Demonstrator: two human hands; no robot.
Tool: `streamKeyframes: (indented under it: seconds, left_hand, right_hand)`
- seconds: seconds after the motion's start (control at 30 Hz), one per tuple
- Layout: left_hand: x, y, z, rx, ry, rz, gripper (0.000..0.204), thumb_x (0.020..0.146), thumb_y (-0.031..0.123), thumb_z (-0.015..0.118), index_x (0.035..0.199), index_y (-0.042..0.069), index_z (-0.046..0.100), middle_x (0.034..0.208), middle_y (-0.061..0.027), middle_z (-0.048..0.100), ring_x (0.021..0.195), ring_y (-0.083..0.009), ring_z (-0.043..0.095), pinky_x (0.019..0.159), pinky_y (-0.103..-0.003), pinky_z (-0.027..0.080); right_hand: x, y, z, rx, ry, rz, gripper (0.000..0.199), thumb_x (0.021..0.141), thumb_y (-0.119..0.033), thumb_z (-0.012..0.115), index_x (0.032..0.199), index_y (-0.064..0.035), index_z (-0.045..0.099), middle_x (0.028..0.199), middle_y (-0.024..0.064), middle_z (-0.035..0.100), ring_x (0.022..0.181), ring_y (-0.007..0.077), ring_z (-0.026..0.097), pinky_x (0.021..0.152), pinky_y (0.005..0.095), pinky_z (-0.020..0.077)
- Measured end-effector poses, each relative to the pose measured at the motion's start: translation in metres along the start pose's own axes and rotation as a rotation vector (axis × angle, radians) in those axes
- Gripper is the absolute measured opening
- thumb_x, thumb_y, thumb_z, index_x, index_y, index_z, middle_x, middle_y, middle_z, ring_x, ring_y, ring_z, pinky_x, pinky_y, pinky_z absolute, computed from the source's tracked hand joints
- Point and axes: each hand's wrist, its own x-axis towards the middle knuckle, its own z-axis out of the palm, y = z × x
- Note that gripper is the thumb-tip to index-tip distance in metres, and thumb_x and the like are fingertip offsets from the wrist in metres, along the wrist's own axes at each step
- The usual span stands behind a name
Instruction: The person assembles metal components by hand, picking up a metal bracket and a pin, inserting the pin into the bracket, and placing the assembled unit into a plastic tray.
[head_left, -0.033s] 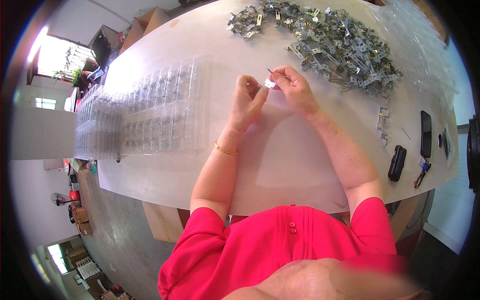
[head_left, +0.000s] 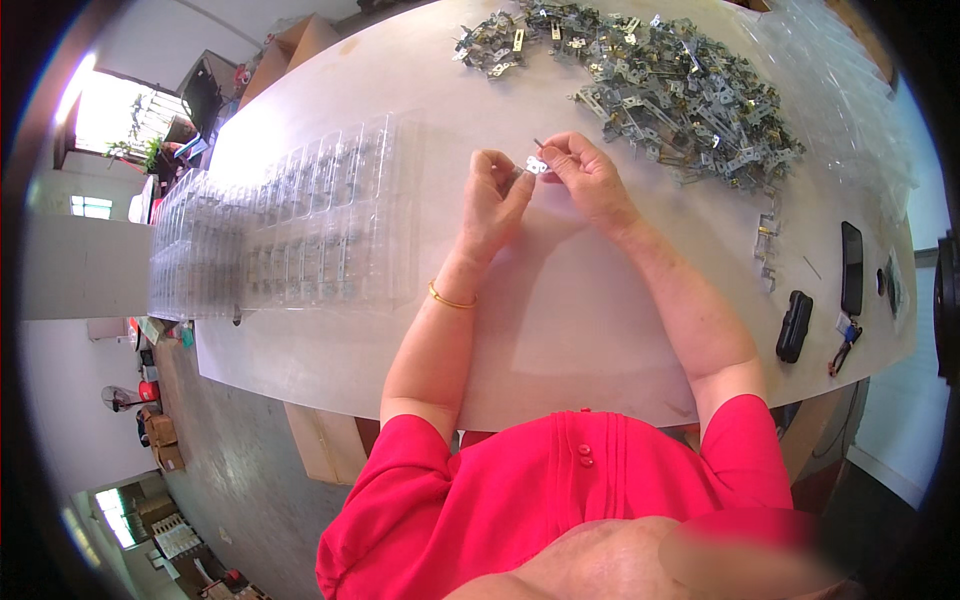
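Over the middle of the table, my left hand is closed, thumb and fingers pinching a small silvery metal bracket with holes in it. My right hand is closed as well, its fingertips at the bracket's other side. A thin dark pin-like tip sticks out past the right fingers; whether it belongs to the bracket or is separate I cannot tell. Beyond my right hand spreads a large heap of similar metal parts. To the left stand stacked clear plastic trays with metal parts lying in rows.
On the right of the table lie a loose metal part, a thin rod, a black case, a phone-like black slab and keys. Clear plastic sheeting covers the far right corner.
The bracket between my fingertips has turned slightly, showing more of its holed face. Both hands stay in nearly the same place.
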Motion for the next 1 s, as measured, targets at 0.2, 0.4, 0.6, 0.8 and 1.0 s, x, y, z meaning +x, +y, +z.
streamKeyframes:
  seconds: [0.2,0.4,0.6,0.8,1.0]
  left_hand:
    - [0.0,0.004,0.003,0.145,-0.026,0.052,0.025,0.094,0.006,0.063,0.107,0.003,0.042,0.082,-0.0042,0.062,0.069,-0.0069,0.053,0.061,-0.022,0.045]
    - [0.004,0.005,-0.001,-0.09,-0.07,-0.006,0.021,0.1,0.018,0.056,0.111,0.002,0.048,0.084,-0.0033,0.062,0.068,-0.0062,0.052,0.061,-0.022,0.045]
    - [0.005,0.009,-0.005,-0.114,-0.111,-0.098,0.026,0.102,0.023,0.051,0.115,0.001,0.055,0.091,-0.0051,0.064,0.073,-0.0082,0.057,0.066,-0.023,0.048]
    - [0.006,0.016,-0.008,-0.222,-0.262,-0.124,0.035,0.099,0.023,0.055,0.124,-0.001,0.054,0.104,-0.0128,0.068,0.083,-0.0147,0.066,0.073,-0.026,0.052]
    - [0.007,0.014,-0.01,-0.363,-0.349,-0.248,0.043,0.098,0.018,0.058,0.135,-0.001,0.049,0.109,-0.0166,0.068,0.087,-0.0183,0.068,0.078,-0.029,0.054]
  right_hand:
    - [-0.002,-0.003,0.0,-0.033,-0.082,0.08,0.014,0.099,-0.017,0.06,0.101,-0.0038,0.063,0.087,0.0032,0.067,0.075,0.0098,0.064,0.069,0.0252,0.056]
    - [0.003,-0.006,0.0,-0.011,0.023,0.024,0.015,0.099,-0.017,0.06,0.099,-0.0025,0.063,0.085,0.0036,0.066,0.074,0.0096,0.064,0.068,0.0253,0.0575]
    - [0.005,-0.01,-0.003,-0.013,0.068,0.027,0.014,0.099,-0.016,0.06,0.1,-0.0023,0.064,0.084,0.0036,0.066,0.075,0.0095,0.064,0.068,0.0259,0.0579]
    - [0.009,-0.007,-0.007,0.084,0.123,0.018,0.014,0.099,-0.017,0.06,0.1,-0.0033,0.065,0.084,0.0033,0.066,0.075,0.0092,0.064,0.068,0.0257,0.0581]
    - [0.009,-0.007,-0.007,-0.023,0.159,-0.019,0.014,0.098,-0.017,0.063,0.1,-0.0043,0.065,0.082,0.0014,0.064,0.075,0.0081,0.062,0.066,0.0258,0.0558]
